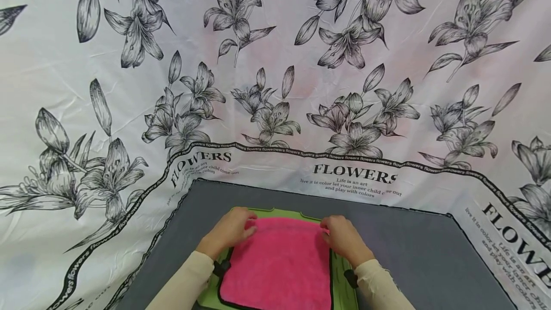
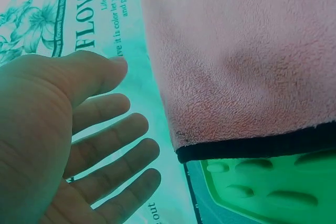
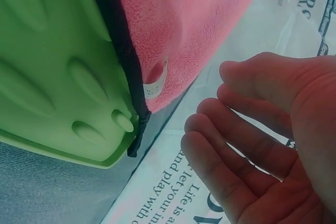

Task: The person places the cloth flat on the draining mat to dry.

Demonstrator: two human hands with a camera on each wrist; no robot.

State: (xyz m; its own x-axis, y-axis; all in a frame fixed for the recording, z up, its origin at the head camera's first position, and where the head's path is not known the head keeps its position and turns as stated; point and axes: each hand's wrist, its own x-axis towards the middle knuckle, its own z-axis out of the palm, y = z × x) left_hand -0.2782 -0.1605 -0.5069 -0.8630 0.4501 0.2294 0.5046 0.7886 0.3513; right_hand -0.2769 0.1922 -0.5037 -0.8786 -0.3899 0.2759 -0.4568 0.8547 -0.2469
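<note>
A pink plush cloth (image 1: 280, 262) with a black edging lies over a green plastic tray (image 1: 275, 213). Oval shapes are moulded into the tray, as the right wrist view shows where the tray (image 3: 47, 56) is uncovered. My left hand (image 1: 234, 227) is by the cloth's far left corner, and my right hand (image 1: 342, 238) by its far right corner. In both wrist views the fingers are loosely extended and hold nothing, with a gap to the cloth (image 2: 252, 77). A small white label (image 3: 156, 83) shows on the cloth near my right hand. Most of the tray's middle is hidden.
The tray stands on a dark grey surface (image 1: 409, 252) with a black edge. White fabric (image 1: 275, 61) printed with black flowers and lettering rises behind and along both sides. A dark strap (image 1: 221, 268) circles my left wrist, another (image 1: 350, 278) my right.
</note>
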